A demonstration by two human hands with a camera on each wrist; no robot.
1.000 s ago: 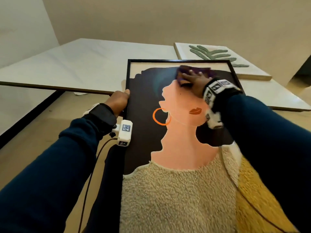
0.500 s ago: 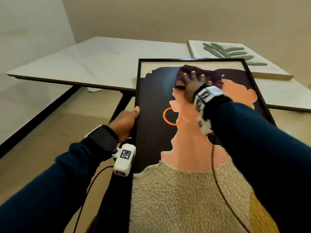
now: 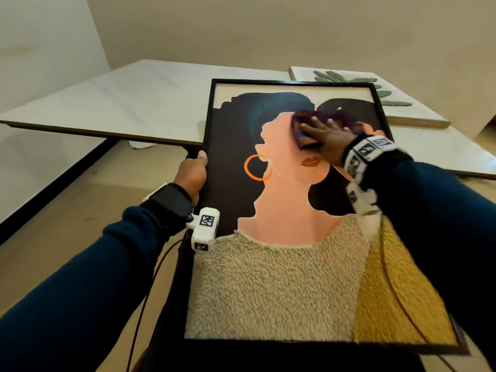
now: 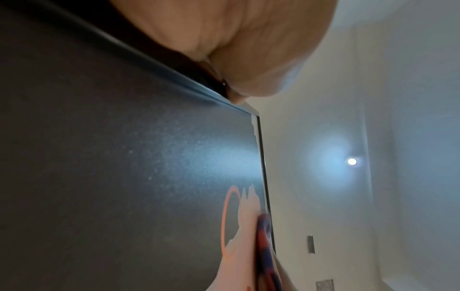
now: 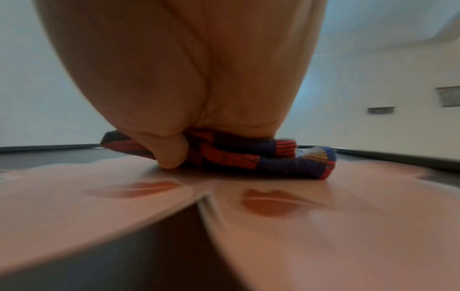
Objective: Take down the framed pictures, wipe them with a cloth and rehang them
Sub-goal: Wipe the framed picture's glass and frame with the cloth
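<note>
A large black-framed picture of two faces and woolly jumpers lies tilted in front of me, its top edge toward the white table. My left hand grips the frame's left edge, thumb on the front. My right hand presses a folded purple, red and blue cloth flat on the glass over the faces, fingers spread on top. The right wrist view shows the cloth under my palm, thumb tip at its near edge. In the left wrist view the cloth shows far along the dusty dark glass.
A second picture, white with green leaves, lies flat on the table behind the frame's top right corner. The table's black leg stands just beyond my left hand. Beige floor spreads to the left, and plain walls rise behind.
My right hand has slid the cloth down from the picture's top edge and to the right, onto the faces. My left hand still grips the left edge, slightly lower along it.
</note>
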